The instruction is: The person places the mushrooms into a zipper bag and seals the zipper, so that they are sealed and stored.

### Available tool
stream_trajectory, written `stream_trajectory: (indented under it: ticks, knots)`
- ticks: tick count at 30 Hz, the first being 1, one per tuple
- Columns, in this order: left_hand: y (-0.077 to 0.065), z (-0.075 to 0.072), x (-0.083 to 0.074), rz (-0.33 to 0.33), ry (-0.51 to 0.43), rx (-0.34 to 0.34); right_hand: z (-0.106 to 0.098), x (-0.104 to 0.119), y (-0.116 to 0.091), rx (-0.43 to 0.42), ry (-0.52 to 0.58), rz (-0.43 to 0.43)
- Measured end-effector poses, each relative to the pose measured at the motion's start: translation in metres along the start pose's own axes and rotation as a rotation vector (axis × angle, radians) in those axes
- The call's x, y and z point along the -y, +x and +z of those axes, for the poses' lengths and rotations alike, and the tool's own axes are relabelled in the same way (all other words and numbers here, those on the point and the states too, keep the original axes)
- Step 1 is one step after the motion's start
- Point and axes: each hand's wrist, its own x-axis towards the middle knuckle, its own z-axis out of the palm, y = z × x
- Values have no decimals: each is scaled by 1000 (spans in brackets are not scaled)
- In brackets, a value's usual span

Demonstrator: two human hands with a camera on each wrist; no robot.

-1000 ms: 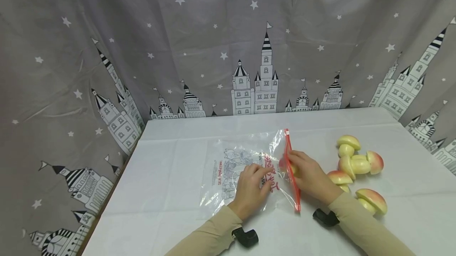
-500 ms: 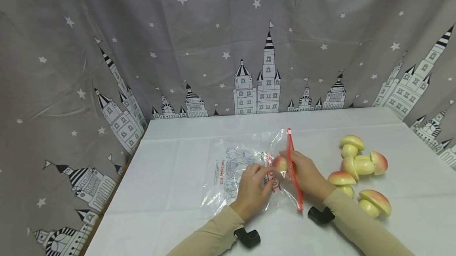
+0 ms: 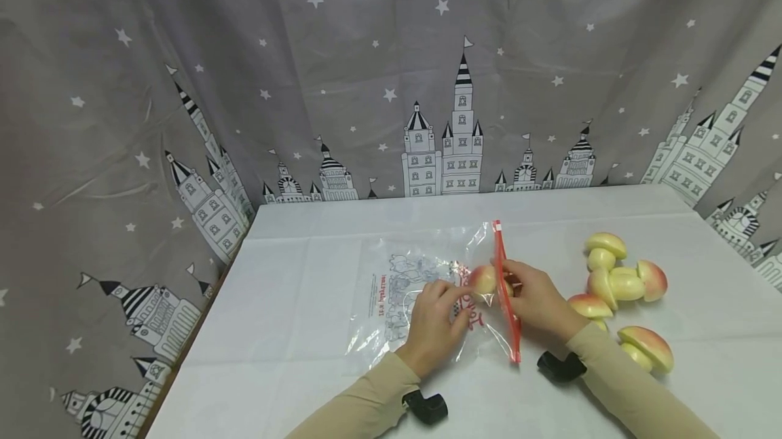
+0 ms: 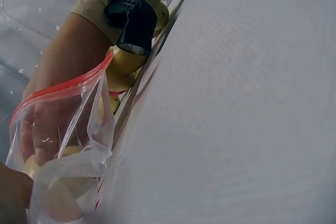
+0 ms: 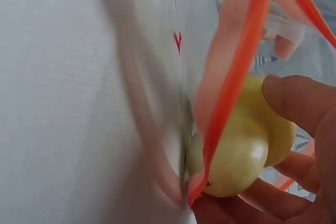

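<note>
A clear zip bag (image 3: pixel 397 351) with a red zip edge (image 3: pixel 510 317) lies on the white table, its mouth facing right. My left hand (image 3: pixel 430 323) rests on the bag, index finger and thumb apart, the index tip close by the cap. At the mouth, my right hand (image 3: pixel 540 300) holds a glossy toy mushroom (image 3: pixel 482 279) with a red-blushed cap, partly inside the bag. The right wrist view shows the thumb on the mushroom (image 5: pixel 231 150) and the fingers beneath it. Plastic film partly covers the right fingers (image 4: pixel 47 135) in the left wrist view.
Several more toy mushrooms lie in a loose group on the right, among them a side-lying one (image 3: pixel 644 347) nearest the right forearm. Black wrist-worn devices (image 3: pixel 425 406) sit under both wrists. A grey curtain (image 3: pixel 354 52) with castles and stars hangs behind the table.
The mushroom has gone left through the bag's mouth, so its cap now shows through the plastic. My right hand went slightly in, then drew back a little. The left hand stays on the bag.
</note>
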Motion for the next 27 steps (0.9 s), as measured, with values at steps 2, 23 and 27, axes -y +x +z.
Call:
stream_trajectory:
  ticks: [2,23,27]
  knots:
    - [0,-1,1,7,7,-9,1,1,1,4,8,8]
    - [1,0,-2,64,-6,-77,18,-4,28,85,148,78]
    - [2,-2,-2,68,-11,-83,21,-4,32,104,217,68]
